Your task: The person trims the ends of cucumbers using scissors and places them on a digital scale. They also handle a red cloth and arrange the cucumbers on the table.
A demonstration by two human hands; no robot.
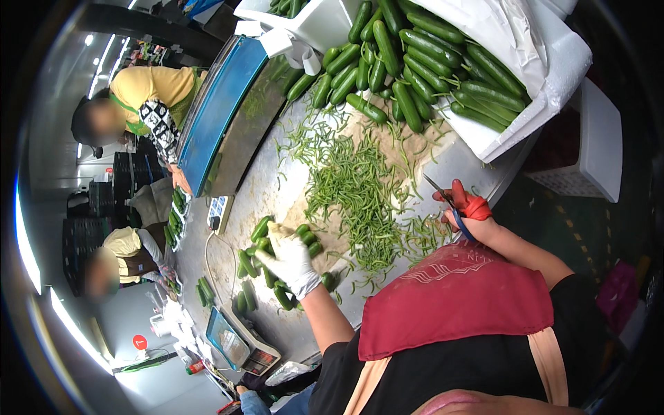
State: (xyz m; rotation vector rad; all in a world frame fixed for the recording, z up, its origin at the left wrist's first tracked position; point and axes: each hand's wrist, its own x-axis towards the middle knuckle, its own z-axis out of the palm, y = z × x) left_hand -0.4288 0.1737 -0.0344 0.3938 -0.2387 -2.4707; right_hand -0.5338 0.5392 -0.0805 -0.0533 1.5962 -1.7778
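Observation:
My left hand, in a white glove, is over a loose group of small green cucumbers on the metal table. Its thumb stands apart from the fingers, and cucumbers show around the fingertips. The palm faces down, so whether it grips one is hidden. In my right hand, which has red covering on the fingers and thumb, is a pair of scissors with blue handles. The blades point away from me, slightly parted. Between both hands spreads a heap of thin green cut stems.
Many cucumbers spill from a white foam box at the far right. A blue-edged machine, a power strip and a weighing scale stand leftward. Two people work across the table. A white crate stands beyond its right edge.

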